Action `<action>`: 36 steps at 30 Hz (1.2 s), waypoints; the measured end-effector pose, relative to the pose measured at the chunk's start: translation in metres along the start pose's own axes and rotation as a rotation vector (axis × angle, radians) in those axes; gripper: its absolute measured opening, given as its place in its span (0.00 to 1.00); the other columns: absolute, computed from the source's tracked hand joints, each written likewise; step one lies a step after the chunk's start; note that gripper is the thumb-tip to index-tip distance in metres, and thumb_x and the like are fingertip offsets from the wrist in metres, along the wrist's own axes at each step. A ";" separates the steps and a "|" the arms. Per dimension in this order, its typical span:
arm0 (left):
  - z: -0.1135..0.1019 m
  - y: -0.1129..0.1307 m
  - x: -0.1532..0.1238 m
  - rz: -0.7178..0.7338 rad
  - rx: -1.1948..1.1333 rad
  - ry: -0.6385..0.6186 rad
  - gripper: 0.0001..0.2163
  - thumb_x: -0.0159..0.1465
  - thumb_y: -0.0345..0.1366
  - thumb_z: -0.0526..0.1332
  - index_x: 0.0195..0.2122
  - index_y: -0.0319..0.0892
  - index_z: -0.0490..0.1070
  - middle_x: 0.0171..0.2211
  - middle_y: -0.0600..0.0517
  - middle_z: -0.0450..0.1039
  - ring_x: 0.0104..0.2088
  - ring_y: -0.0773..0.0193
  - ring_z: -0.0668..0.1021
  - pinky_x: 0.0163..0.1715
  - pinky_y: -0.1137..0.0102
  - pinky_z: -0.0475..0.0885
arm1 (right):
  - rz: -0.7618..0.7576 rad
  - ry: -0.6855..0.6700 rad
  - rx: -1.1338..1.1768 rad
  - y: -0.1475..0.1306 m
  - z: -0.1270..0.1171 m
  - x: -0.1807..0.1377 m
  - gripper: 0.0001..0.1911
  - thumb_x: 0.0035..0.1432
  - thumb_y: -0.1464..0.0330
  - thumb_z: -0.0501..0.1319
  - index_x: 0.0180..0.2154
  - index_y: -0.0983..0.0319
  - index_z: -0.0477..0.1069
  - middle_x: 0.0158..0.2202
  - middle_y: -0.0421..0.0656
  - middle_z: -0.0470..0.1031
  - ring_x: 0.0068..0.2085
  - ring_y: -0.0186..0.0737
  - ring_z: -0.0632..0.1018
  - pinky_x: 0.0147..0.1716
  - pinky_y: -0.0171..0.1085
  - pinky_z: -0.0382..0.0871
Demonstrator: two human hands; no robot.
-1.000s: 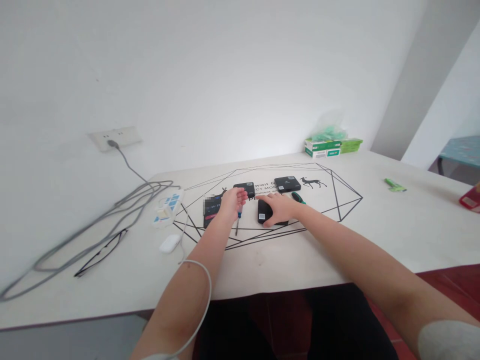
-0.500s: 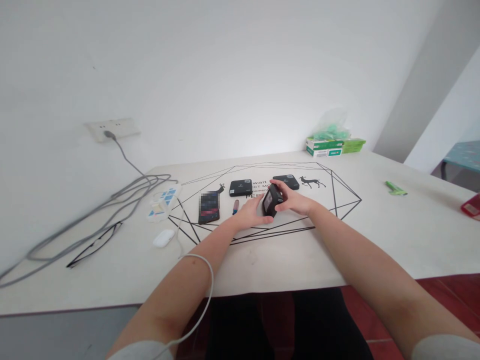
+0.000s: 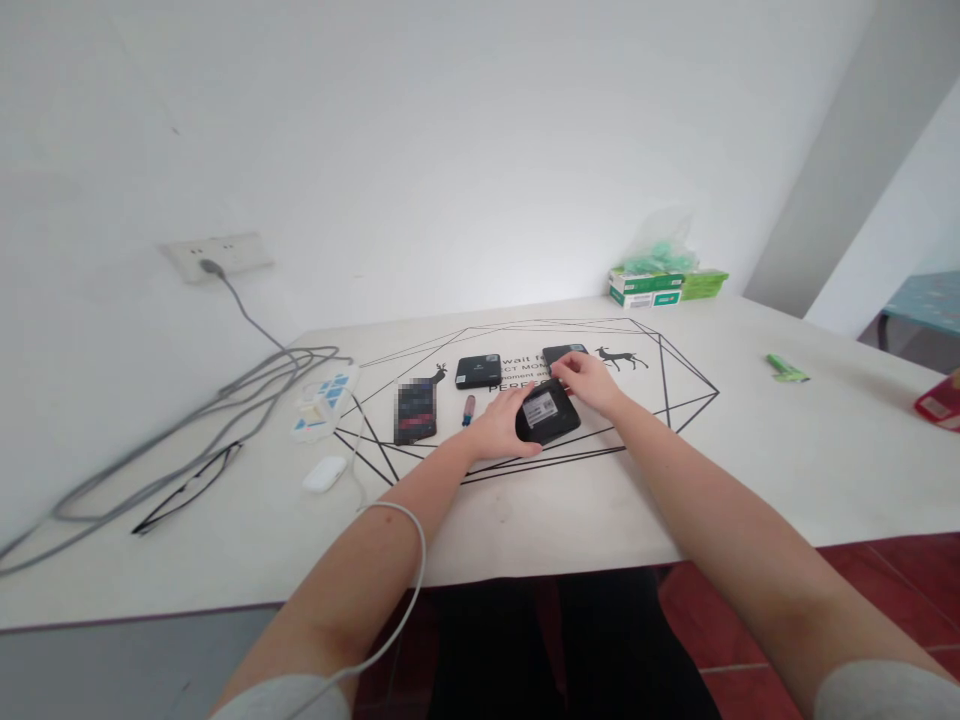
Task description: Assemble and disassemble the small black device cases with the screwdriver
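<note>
My left hand [image 3: 500, 425] grips the left side of a flat black box [image 3: 559, 418], thumb along its near edge. The box has rounded corners and its face with a white-grey label [image 3: 538, 408] is turned up. At the box's far right corner, the fingers of my right hand [image 3: 589, 383] are pinched together; what lies between them is hidden. Behind stand two similar black boxes, one to the left [image 3: 478, 370] and one partly covered by my right hand [image 3: 564, 355]. A small screwdriver [image 3: 469, 410] lies just left of my left hand.
A phone [image 3: 415, 412], a white earbud case [image 3: 325, 474] and a clear compartment case [image 3: 324, 402] lie to the left. Further left are grey cable loops [image 3: 247, 380] and glasses [image 3: 189, 488]. Green-white boxes [image 3: 646, 288] stand at the back right. A white cable [image 3: 420, 560] crosses my left forearm.
The black box has tipped from standing on edge to lying flatter, label up. My right hand has shifted from around its side to a pinch at its far corner.
</note>
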State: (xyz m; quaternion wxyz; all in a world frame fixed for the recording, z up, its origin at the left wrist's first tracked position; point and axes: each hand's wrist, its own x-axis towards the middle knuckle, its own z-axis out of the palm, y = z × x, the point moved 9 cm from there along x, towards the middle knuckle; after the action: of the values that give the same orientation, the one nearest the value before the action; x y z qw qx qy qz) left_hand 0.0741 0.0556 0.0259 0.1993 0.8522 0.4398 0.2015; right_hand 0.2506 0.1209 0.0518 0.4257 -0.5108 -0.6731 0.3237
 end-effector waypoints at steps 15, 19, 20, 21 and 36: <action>0.010 0.006 -0.006 -0.010 -0.003 -0.095 0.60 0.51 0.55 0.75 0.78 0.43 0.45 0.72 0.34 0.56 0.72 0.35 0.61 0.71 0.44 0.58 | 0.177 0.106 -0.466 0.018 -0.031 0.005 0.17 0.56 0.62 0.66 0.47 0.62 0.76 0.40 0.49 0.82 0.42 0.47 0.82 0.44 0.43 0.77; 0.014 0.011 -0.004 0.030 -0.037 -0.092 0.63 0.48 0.59 0.77 0.78 0.45 0.46 0.69 0.35 0.62 0.70 0.34 0.63 0.70 0.42 0.58 | -0.033 0.311 0.003 -0.015 -0.042 -0.006 0.31 0.59 0.58 0.63 0.62 0.58 0.67 0.32 0.39 0.77 0.28 0.40 0.78 0.36 0.43 0.78; 0.015 0.011 -0.003 0.032 -0.044 -0.095 0.64 0.46 0.60 0.77 0.78 0.45 0.46 0.68 0.35 0.63 0.70 0.33 0.64 0.69 0.41 0.58 | -0.088 0.323 0.082 -0.023 -0.041 -0.009 0.31 0.60 0.57 0.62 0.63 0.57 0.66 0.31 0.37 0.75 0.27 0.39 0.77 0.34 0.43 0.79; 0.015 0.012 -0.003 0.033 -0.049 -0.098 0.65 0.45 0.62 0.77 0.78 0.45 0.46 0.68 0.35 0.63 0.69 0.33 0.64 0.69 0.41 0.58 | -0.144 0.331 0.135 -0.030 -0.039 -0.012 0.31 0.60 0.56 0.62 0.63 0.56 0.66 0.32 0.37 0.75 0.28 0.39 0.77 0.34 0.43 0.79; 0.006 0.003 0.004 0.121 0.086 -0.018 0.34 0.65 0.65 0.61 0.60 0.43 0.73 0.59 0.40 0.74 0.64 0.42 0.68 0.69 0.47 0.59 | -0.511 0.213 0.026 -0.078 0.007 -0.048 0.26 0.67 0.53 0.61 0.63 0.53 0.68 0.52 0.50 0.79 0.43 0.49 0.79 0.48 0.52 0.80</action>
State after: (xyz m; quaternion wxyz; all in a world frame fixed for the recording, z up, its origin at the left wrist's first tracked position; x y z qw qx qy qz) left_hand 0.0813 0.0560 0.0230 0.1538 0.8869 0.3937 0.1866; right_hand 0.2174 0.0540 0.1045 0.5682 -0.3502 -0.7275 0.1591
